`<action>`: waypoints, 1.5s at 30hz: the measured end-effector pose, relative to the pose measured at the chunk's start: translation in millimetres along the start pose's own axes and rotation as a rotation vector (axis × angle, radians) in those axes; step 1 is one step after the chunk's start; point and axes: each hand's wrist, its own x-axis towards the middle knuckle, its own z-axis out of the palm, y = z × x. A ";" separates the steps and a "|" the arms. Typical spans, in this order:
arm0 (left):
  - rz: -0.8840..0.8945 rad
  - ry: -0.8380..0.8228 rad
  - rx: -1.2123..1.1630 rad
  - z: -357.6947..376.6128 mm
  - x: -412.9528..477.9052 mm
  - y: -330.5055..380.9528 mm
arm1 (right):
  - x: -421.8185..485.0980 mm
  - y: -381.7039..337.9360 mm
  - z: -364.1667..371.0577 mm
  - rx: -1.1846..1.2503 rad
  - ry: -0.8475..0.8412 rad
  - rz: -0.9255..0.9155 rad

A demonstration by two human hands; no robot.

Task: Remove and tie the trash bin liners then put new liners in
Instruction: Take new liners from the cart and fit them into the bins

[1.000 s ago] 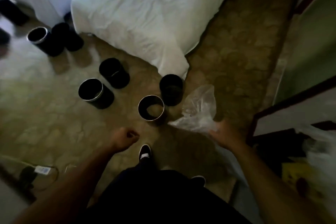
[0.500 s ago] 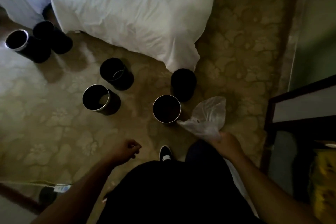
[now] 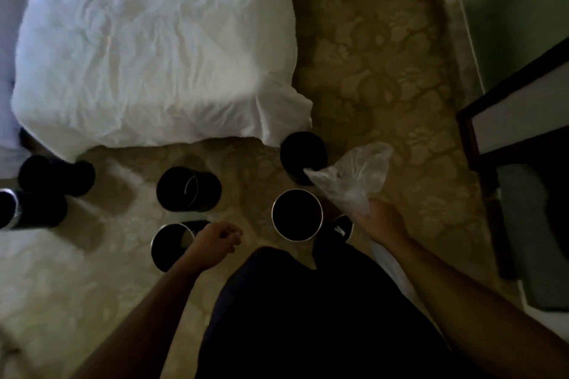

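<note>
head view: right hand (image 3: pixel 381 220) grips the bunched liner (image 3: pixel 354 175), left hand (image 3: pixel 215 237) curled empty; unopened, it could miss the bin (image 3: pixel 297 190).

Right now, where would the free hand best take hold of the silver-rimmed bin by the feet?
At its left rim, coming from above: the silver-rimmed bin stands upright with its mouth open upward, so the rim is likely easiest to pinch. The left hand holds nothing; the right hand grips the clear liner.
</note>
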 end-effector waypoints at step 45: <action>1.059 -0.710 0.872 -134.4 126.9 267.9 | -4.6 -284.4 129.8 1.433 1.019 0.440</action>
